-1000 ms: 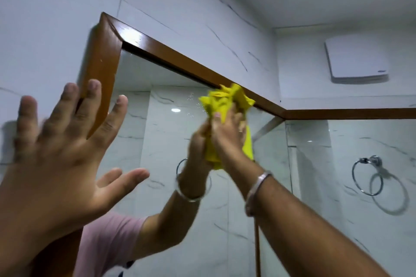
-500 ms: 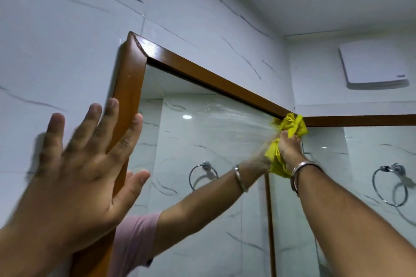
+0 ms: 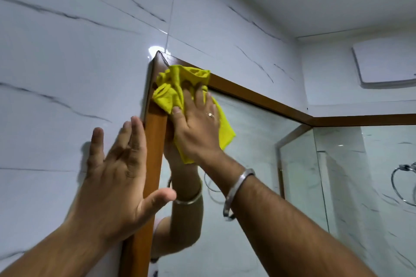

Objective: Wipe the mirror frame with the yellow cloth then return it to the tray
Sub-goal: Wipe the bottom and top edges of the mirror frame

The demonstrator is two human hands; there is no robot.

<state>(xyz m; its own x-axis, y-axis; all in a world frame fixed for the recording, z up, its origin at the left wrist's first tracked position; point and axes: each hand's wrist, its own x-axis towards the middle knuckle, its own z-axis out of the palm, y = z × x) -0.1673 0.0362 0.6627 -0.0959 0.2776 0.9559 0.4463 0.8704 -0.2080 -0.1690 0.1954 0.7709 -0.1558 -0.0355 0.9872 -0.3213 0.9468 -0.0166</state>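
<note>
A brown wooden mirror frame [image 3: 258, 98] runs along the top and down the left side of the wall mirror. My right hand [image 3: 195, 123] presses the crumpled yellow cloth [image 3: 173, 92] against the frame's upper left corner, covering the cloth's lower half. My left hand [image 3: 117, 175] lies flat with fingers spread on the wall tile, its thumb across the frame's left upright [image 3: 155, 141]. The mirror reflects my right arm and the cloth. No tray is in view.
White marble-look tiles [image 3: 78, 63] cover the walls. A white vent cover [image 3: 385, 63] sits high on the right wall. A chrome towel ring [image 3: 403, 184] hangs at the right edge, beside a glass shower partition [image 3: 299, 175].
My right hand has swept the cloth leftward along the top frame, from the right corner to the upper left corner. The view has shifted left; my left hand stays on the wall.
</note>
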